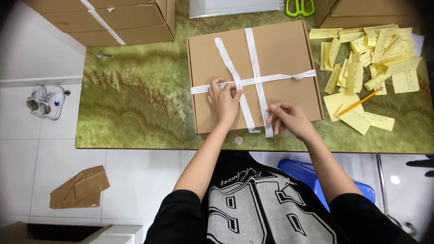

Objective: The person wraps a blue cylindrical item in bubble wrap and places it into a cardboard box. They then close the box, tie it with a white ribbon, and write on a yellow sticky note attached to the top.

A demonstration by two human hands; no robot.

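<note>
Right hand (289,118) at the box's 5 o'clock edge, grip pinched shut on a white ribbon (253,81) tail. Left hand (223,100) lies flat, fingers pressing the ribbon crossing at 9 o'clock. Flat cardboard box (280,49) sits mid-table (131,104), long axis left-right. Yellow notes (370,54) at 2 o'clock.

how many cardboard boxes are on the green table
3. One flat box tied with white ribbon lies in the middle under both hands; one stack-like box sits top left; one top right, cropped, so more may be hidden.
</note>
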